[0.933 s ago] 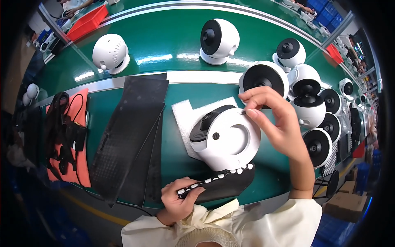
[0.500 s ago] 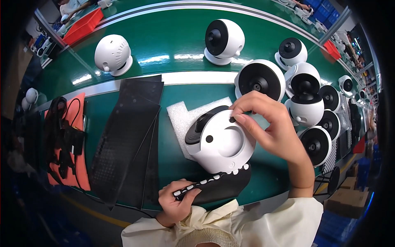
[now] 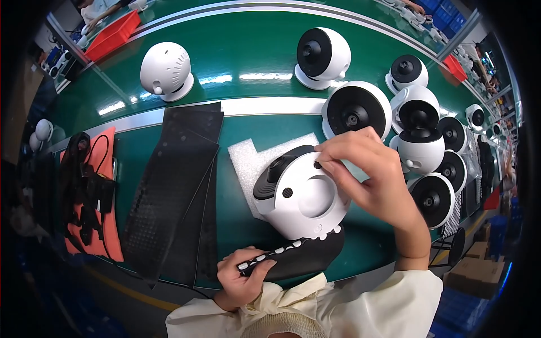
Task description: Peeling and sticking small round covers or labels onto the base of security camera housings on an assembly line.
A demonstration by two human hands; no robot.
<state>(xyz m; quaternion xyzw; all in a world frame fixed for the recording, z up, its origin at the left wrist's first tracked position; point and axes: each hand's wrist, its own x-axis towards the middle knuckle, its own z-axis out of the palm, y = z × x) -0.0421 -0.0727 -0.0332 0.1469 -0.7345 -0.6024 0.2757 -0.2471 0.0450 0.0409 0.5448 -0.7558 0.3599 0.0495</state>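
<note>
A white, round-bodied camera (image 3: 293,217) lies tipped on a white foam block (image 3: 243,163), its base facing up. The base has a round recess (image 3: 317,198) and a black round rubber pad (image 3: 287,192). At the base's upper rim, my right hand (image 3: 366,169) is closed, thumb on a second black pad (image 3: 318,165) and index finger over the edge. My left hand (image 3: 242,276) grips a bent black sheet of pads (image 3: 304,256), with white round tabs along its edge. That sheet's far end touches or lies just below the camera's lower side.
Black textured sheets (image 3: 174,186) lie left of the foam. Beyond them, black cables and adapters rest on an orange sheet (image 3: 110,225). Several white-and-black cameras (image 3: 358,112) crowd the right. Others, including a white one (image 3: 166,67), stand on the green conveyor (image 3: 236,56) behind.
The cameras on the conveyor have shifted to the right. My right hand has tilted slightly at the base's rim, its thumb still on the pad. My left hand stays put.
</note>
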